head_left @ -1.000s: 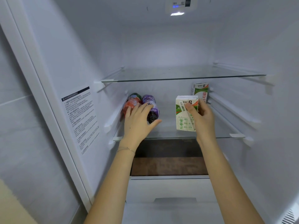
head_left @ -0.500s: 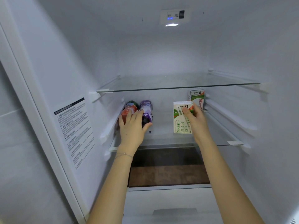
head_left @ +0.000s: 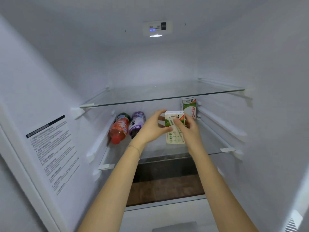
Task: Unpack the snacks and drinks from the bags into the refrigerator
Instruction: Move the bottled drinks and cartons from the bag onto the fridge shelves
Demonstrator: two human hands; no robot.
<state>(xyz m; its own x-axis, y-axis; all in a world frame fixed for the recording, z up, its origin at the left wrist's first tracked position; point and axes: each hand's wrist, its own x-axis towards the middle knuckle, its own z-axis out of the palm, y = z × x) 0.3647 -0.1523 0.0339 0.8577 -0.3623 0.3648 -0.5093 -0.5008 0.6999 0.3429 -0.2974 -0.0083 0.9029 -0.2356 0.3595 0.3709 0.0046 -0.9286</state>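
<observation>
Both hands are inside the open refrigerator, above its lower glass shelf (head_left: 224, 150). My right hand (head_left: 190, 129) grips a white and green milk carton (head_left: 174, 136) from the right, upright on or just over the shelf. My left hand (head_left: 151, 128) touches the same carton from the left, fingers over its top corner. A second milk carton (head_left: 189, 107) stands behind, by the right wall. On the shelf's left side lie an orange drink bottle (head_left: 118, 129) and a purple drink bottle (head_left: 136, 123), side by side.
An upper glass shelf (head_left: 167, 97) spans the fridge just above my hands. The left wall carries a printed label (head_left: 53, 153). Below the lower shelf a brown surface (head_left: 165, 188) shows over a white drawer front (head_left: 167, 215). A light panel (head_left: 157, 29) sits in the ceiling.
My left hand has left the two bottles and moved right onto the milk carton. My right hand still holds the carton. The view has tilted upward.
</observation>
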